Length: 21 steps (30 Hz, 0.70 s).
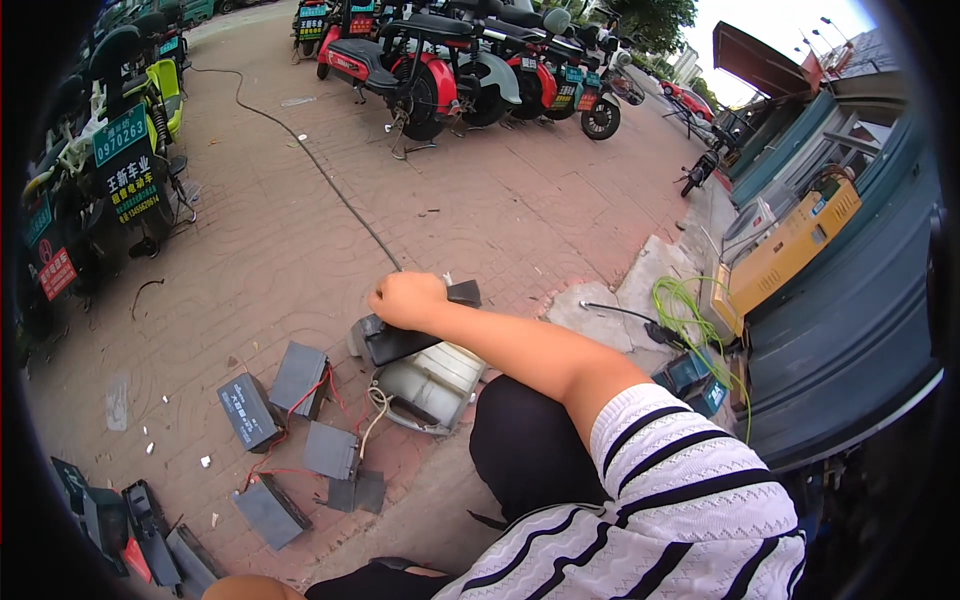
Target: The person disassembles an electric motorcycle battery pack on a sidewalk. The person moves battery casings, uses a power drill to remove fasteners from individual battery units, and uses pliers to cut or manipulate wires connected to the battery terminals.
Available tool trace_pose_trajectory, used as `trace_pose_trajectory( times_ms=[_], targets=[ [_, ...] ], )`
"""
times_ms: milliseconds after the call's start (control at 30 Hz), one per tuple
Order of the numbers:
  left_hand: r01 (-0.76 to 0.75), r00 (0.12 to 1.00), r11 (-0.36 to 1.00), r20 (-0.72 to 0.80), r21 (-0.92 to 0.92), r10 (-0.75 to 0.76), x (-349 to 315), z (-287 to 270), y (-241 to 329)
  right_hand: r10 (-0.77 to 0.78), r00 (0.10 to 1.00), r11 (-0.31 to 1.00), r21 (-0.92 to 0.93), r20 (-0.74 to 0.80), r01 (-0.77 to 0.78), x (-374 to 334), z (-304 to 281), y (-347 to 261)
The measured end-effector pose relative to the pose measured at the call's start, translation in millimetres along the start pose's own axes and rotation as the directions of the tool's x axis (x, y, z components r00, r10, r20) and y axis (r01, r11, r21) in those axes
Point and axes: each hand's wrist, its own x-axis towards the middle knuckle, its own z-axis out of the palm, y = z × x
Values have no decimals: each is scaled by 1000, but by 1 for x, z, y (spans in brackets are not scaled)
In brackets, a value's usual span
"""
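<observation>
My right hand (408, 300) is closed in a fist, its back turned up, over a black part (392, 343) on top of a whitish plastic housing (430, 385). Its fingers are curled under, so what they grip is hidden. Another black piece (464, 293) sticks out beyond my wrist. Left of the housing lie several grey block batteries (250, 412), joined by thin red wires (308, 395). A pale cord (376, 405) hangs beside the housing. Bare skin shows at the lower edge, but my left hand is out of sight.
A dark cable (335, 190) runs across the brick paving to near my hand. Parked electric scooters (430, 85) stand at the back and left. On the right are a green hose or cord (675, 305), a yellow cabinet (790, 250) and a dark shutter. Black casings (150, 515) lie lower left.
</observation>
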Motion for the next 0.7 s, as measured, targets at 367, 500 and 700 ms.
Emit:
trace_pose_trajectory(
  times_ms=[367,500,700],
  targets=[
    [-46,999,997,-26,-55,45,3,1,-9,56,998,998,15,23,-56,2,12,6],
    [-49,998,998,-30,-47,48,3,2,-10,42,999,999,8,7,-42,3,15,5],
    [-44,998,998,-42,-34,42,5,5,-15,-1,999,1000,-31,-40,0,5,20,2]
  ],
)
